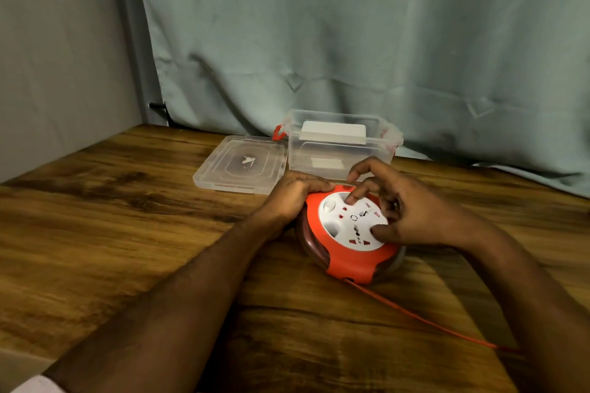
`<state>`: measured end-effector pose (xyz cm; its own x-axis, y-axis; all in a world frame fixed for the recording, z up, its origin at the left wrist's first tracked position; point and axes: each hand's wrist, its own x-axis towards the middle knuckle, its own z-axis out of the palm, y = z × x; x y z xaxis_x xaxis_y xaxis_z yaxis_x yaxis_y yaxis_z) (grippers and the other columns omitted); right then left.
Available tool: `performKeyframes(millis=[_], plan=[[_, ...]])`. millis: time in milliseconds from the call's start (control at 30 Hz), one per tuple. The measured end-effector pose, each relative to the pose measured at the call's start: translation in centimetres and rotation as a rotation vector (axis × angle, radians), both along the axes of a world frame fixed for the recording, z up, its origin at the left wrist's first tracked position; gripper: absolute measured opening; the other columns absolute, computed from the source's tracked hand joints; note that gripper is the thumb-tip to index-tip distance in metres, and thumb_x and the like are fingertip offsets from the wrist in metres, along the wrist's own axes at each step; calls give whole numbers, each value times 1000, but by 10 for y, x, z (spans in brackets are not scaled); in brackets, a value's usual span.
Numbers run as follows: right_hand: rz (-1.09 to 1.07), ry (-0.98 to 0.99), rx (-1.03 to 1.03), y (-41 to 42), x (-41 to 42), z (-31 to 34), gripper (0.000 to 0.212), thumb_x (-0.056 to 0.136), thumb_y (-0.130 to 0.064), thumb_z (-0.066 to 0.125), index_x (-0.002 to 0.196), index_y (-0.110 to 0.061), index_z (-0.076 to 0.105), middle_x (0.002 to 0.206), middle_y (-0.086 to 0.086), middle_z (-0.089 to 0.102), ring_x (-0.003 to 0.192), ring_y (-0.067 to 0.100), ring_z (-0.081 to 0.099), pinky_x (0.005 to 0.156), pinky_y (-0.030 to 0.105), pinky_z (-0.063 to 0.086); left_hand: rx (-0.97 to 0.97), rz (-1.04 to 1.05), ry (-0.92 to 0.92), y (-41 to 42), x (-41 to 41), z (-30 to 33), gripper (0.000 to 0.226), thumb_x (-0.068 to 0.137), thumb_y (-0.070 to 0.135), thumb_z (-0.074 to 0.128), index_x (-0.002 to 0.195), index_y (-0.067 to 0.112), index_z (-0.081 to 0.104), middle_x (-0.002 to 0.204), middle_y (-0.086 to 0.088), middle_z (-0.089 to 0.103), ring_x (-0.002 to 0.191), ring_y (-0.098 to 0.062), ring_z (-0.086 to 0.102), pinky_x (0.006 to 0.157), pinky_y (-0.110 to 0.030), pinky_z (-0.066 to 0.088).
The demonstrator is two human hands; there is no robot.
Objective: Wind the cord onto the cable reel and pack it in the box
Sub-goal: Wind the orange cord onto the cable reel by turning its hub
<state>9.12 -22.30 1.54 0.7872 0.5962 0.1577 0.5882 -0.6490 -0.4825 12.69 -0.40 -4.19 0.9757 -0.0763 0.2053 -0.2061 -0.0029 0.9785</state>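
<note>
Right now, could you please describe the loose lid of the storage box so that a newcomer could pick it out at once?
On the wooden table, in front of the green curtain, stands an open clear plastic storage box with red latches. The lid lies flat on the table just left of it. Unlike the tall box and the orange cable reel nearer the person, it is a shallow, square, transparent panel.

There is one view only, from a camera on the person's head. It looks forward and down over the wooden table (95,249), from close above its near edge. Both forearms enter from the near side. At the far side the view reaches the green curtain (351,41) and a grey wall (57,57) at the far left. The wide lens bends the edges.
</note>
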Motion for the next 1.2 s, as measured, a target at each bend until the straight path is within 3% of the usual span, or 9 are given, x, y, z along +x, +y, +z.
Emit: performKeyframes(millis=[100,200,300,433,600,900,1067,1200], plan=[[6,59,52,-1,-4,1,88,71,-5,88,129,-43,35,114,-8,71,81,9,73,67,33,63,4,12,-18,0,-1,1,15,85,2,68,81,11,79,76,0,78,72,-12,74,68,-21,57],[-50,14,27,1,-6,1,91,67,-22,94,127,-50,32,108,-8,68,89,12,74,69,33,64,1,22,-3,1,-2,2,13,86,5,68,81,9,79,80,-4,79,73,-16,75,69,-23,58],[-122,-114,-50,8,-8,-1,83,63,-44,94,121,-50,35,95,-12,68,84,5,65,65,27,54,-33,37,28,0,-2,1,11,85,7,68,82,6,79,82,-13,79,73,-22,74,70,-28,58],[-177,-235,-114,14,-9,-7,63,55,-60,86,103,-41,50,82,-12,66,71,6,60,57,34,51,-29,45,40,2,1,0,13,85,9,69,78,9,80,84,-15,78,75,-26,73,78,-37,58],[-229,-277,-134,18,-8,-9,49,52,-64,84,75,-28,61,67,-11,65,62,7,58,55,35,48,-45,52,60,1,-1,0,13,85,10,70,76,9,79,82,-18,78,73,-29,73,79,-40,58],[-325,-338,-115,29,-8,-14,56,61,-70,79,58,-18,58,51,-7,55,56,7,52,54,28,32,-66,51,69,-1,-2,0,12,85,8,69,79,6,79,85,-18,78,77,-31,73,76,-37,59],[-307,-350,-116,33,-9,-16,55,64,-70,74,58,-18,57,51,-6,56,57,7,53,55,27,29,-65,46,46,-1,-2,0,17,85,6,68,73,10,78,76,-10,78,70,-22,74,67,-27,59],[-278,-358,-55,23,-4,-16,46,66,-70,74,68,-26,61,58,-9,63,57,5,59,53,27,42,-93,42,50,0,2,-2,12,86,8,68,83,4,79,84,-16,78,76,-28,74,73,-33,59]])
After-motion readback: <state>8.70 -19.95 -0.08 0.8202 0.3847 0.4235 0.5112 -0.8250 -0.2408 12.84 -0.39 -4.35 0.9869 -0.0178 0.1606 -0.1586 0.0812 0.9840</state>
